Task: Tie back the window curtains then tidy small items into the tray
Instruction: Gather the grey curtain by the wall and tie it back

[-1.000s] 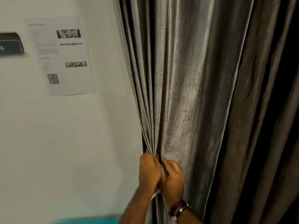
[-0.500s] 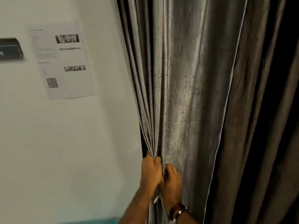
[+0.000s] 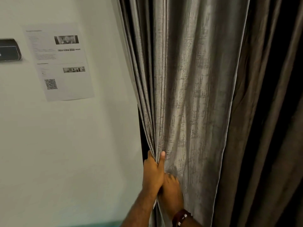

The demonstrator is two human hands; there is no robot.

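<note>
A grey textured curtain (image 3: 188, 89) hangs beside the white wall, its left folds bunched together. My left hand (image 3: 153, 171) grips the gathered folds, thumb up against the cloth. Just below and to the right, my right hand (image 3: 171, 192) is pressed into the same bunch, a watch on its wrist; its fingers are partly hidden and blurred. A darker brown curtain (image 3: 270, 128) hangs to the right. No tie-back and no tray are in view.
A printed paper sheet (image 3: 60, 63) with a QR code is stuck on the white wall (image 3: 65, 153). A dark device (image 3: 9, 49) is mounted at the far left. A teal surface (image 3: 105, 224) shows at the bottom edge.
My left hand has slid a little higher up the bunched folds, its thumb now raised. My right hand has dropped lower beneath it. The view has tilted slightly upward.
</note>
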